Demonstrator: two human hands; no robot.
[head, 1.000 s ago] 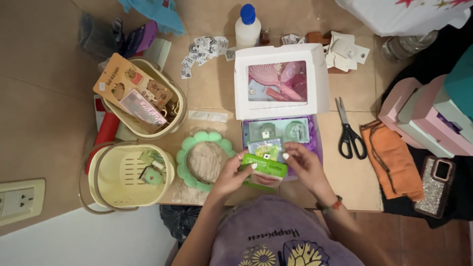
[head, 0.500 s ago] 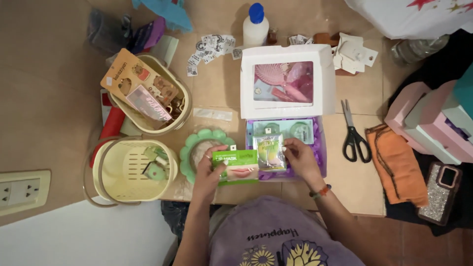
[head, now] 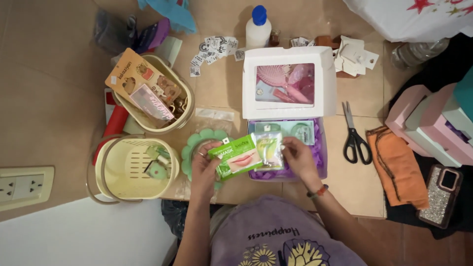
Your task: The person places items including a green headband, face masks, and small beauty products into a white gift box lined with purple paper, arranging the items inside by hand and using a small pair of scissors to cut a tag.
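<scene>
My left hand (head: 206, 170) grips a green sachet with a picture of lips (head: 237, 157) by its left end. My right hand (head: 298, 157) pinches a smaller clear green packet (head: 268, 148) beside it. Both packets hover over the near edge of an open box lined with purple shredded paper (head: 319, 152). Inside that box lie pale green packets (head: 290, 130). Its white lid with a clear window (head: 288, 81) stands open behind, showing pink items. A green flower-shaped dish (head: 194, 148) sits under my left hand.
Two cream baskets stand at the left: the far one (head: 185, 106) holds cards, the near one (head: 125, 167) small green bits. Black scissors (head: 354, 138) and an orange cloth (head: 396, 165) lie to the right, a glue bottle (head: 258, 24) at the back, pastel boxes (head: 428, 125) and a glittery phone (head: 443, 194) far right.
The green lip sachet has moved left and up off the purple box, my left hand carrying it. My right hand now holds a separate small packet beside it.
</scene>
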